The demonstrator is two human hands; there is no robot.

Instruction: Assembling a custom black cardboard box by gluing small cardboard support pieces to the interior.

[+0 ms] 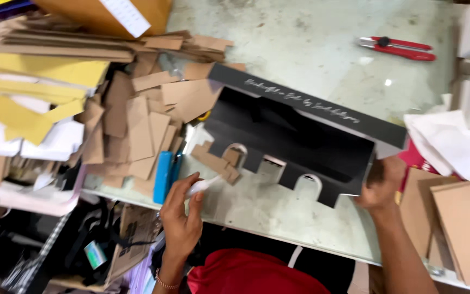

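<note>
Left hand (183, 209) pinched shut on a small white tube (203, 185), tip aimed toward the black card tray (295, 147), likely for gluing. Right hand (381, 188) clamped on the tray's right end, tilting it open-side up on the tabletop (311, 38). Just left, brown card scraps (137, 125); far beyond, red cutter (398, 48).

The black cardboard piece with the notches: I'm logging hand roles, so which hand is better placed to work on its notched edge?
Probably the left hand: it holds a small white tool beside the notched edge of the black cardboard piece, while the right hand grips its far corner, steadying it.
</note>
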